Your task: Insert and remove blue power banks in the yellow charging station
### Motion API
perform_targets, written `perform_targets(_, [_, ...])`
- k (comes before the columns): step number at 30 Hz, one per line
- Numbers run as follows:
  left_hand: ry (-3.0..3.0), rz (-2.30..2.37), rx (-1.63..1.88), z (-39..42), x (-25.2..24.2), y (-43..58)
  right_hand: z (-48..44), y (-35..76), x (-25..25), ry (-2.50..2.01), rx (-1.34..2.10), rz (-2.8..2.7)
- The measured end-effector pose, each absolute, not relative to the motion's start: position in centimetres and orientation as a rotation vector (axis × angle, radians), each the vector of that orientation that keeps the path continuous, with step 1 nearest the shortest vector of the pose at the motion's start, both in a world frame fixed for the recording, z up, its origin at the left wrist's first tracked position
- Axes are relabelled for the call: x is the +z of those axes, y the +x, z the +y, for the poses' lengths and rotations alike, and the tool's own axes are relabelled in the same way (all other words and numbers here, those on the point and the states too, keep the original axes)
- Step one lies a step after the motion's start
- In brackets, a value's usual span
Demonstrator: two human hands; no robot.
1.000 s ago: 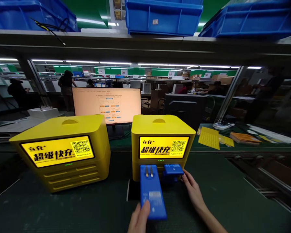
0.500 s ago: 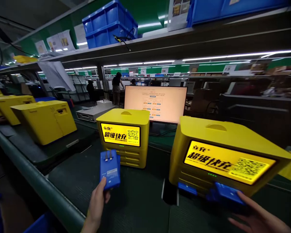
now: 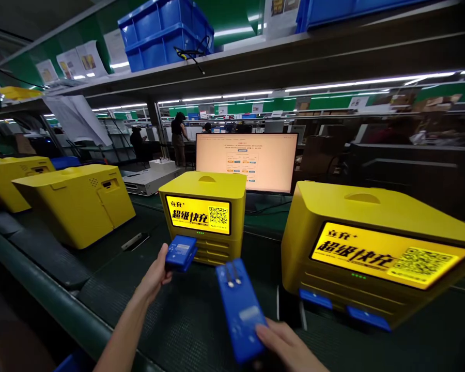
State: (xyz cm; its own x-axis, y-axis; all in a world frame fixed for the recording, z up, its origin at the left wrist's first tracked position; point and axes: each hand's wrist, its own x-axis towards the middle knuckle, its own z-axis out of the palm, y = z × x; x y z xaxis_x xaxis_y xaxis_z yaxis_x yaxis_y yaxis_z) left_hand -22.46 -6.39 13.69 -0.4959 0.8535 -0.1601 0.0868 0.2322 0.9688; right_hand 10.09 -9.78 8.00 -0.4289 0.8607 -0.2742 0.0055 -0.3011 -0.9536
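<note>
My left hand (image 3: pixel 152 274) grips a short blue power bank (image 3: pixel 180 253) above the dark green mat, in front of a yellow charging cabinet (image 3: pixel 201 217). My right hand (image 3: pixel 284 345) holds the lower end of a longer blue power bank (image 3: pixel 240 310), whose two metal prongs point away from me. A second yellow charging cabinet (image 3: pixel 372 248) stands to the right, with several blue pieces (image 3: pixel 315 298) along its lower front. Neither hand touches a cabinet.
Two more yellow cabinets (image 3: pixel 75 204) stand at the left on the dark belt. A lit monitor (image 3: pixel 246 163) stands behind the cabinets, and a grey device (image 3: pixel 151 178) lies beyond. Blue crates (image 3: pixel 165 36) sit on the overhead shelf. A person (image 3: pixel 178 137) stands far back.
My view has swung left since the earliest frame. My right hand has moved away from the right cabinet. The pronged power bank is now in my right hand and a shorter one in my left.
</note>
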Motion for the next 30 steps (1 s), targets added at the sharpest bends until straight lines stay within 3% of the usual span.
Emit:
perform_targets(2, [0.995, 1.984, 1.337, -5.8, 13.3, -22.4, -9.1, 5.8, 9.2, -0.888, 1.977, -1.309])
perform_targets(6, [1.542, 2.247, 1.621, -8.3, 12.4, -20.7, -8.7, -0.1, 10.0, -0.879, 1.904, -0.911])
perform_targets(10, [2.911, 1.815, 1.411, -9.0, 9.9, -18.6, -8.0, -3.3, 11.4, -0.746, 1.878, -0.805])
perform_targets(13, [3.206, 1.673, 1.330, -5.6, 8.5, -18.6, -6.6, -2.6, 12.4, -0.720, 1.869, -0.880])
perform_targets(17, [3.051, 1.931, 1.463, -1.6, 8.6, -17.6, -7.3, 6.3, 10.3, -0.918, 1.849, -0.999])
perform_targets(20, [2.752, 1.704, 1.558, -2.3, 8.9, -13.2, -8.8, 16.5, 7.5, -1.043, 1.825, -0.610])
perform_targets(25, [1.484, 0.999, 0.800, -3.3, 8.0, 1.6, -7.0, 27.3, 6.6, -1.122, 1.551, -0.212])
perform_targets(30, [0.999, 0.974, 0.815, -4.5, 5.6, 8.6, -7.9, 28.3, 6.2, -1.328, 1.507, -0.364])
